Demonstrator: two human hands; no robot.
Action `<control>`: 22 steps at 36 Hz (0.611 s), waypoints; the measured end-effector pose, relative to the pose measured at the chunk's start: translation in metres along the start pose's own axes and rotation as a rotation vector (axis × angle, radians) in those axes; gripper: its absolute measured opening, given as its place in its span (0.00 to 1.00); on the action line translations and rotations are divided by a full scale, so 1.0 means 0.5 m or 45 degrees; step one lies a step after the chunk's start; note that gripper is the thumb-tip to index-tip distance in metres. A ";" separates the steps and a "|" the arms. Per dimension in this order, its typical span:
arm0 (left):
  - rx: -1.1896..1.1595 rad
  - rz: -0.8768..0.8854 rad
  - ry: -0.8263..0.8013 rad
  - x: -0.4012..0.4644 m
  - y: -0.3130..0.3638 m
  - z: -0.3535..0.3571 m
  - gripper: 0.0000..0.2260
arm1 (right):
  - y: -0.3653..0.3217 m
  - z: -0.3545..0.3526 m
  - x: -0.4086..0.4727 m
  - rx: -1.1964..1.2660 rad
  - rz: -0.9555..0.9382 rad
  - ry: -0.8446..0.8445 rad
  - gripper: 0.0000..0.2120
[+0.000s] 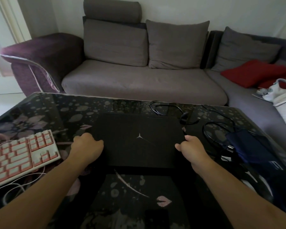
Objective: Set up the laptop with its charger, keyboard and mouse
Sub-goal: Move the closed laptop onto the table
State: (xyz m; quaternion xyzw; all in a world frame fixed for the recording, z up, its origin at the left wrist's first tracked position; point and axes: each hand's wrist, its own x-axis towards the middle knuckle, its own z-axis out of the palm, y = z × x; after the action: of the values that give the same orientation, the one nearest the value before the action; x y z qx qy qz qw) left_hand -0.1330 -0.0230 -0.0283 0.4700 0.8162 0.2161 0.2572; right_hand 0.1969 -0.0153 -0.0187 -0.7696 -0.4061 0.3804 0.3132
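A black laptop (139, 138) with a silver star logo lies shut and flat in the middle of the dark floral table (40, 109). My left hand (87, 144) grips its left edge with curled fingers. My right hand (187, 147) grips its right edge, thumb on the lid. A white and pink keyboard (21, 152) lies at the left, its pale cable looped beside it. Black charger cables (170, 109) coil behind and right of the laptop. A dark blue pouch (248, 146) with plugs lies at the right. No mouse is plainly visible.
A grey sofa (139, 80) with a purple armrest stands just beyond the table's far edge. Red cushions (254, 72) and a white bag (281, 91) lie on its right section. A dark flat object (157, 217) lies near the table's front edge.
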 end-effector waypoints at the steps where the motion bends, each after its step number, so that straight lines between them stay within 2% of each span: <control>1: 0.005 0.000 -0.002 0.000 -0.001 0.000 0.13 | -0.001 0.000 -0.002 -0.005 -0.002 -0.001 0.35; 10: -0.038 0.068 0.005 -0.005 0.007 -0.010 0.15 | -0.012 -0.001 0.006 0.009 -0.022 -0.009 0.34; 13: -0.035 0.058 0.022 -0.002 0.011 -0.014 0.18 | -0.020 0.007 0.008 0.001 -0.013 0.009 0.34; 18: -0.036 0.073 0.062 0.006 0.012 -0.003 0.15 | -0.021 0.008 0.020 -0.019 -0.013 0.007 0.34; 22: -0.012 0.047 0.052 0.018 0.008 -0.001 0.22 | -0.019 0.008 0.027 -0.040 -0.030 0.003 0.34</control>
State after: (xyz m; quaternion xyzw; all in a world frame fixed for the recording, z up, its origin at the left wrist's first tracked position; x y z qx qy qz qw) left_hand -0.1344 -0.0134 -0.0276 0.4794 0.8114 0.2342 0.2387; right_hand 0.1948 0.0018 -0.0179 -0.7700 -0.4209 0.3693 0.3059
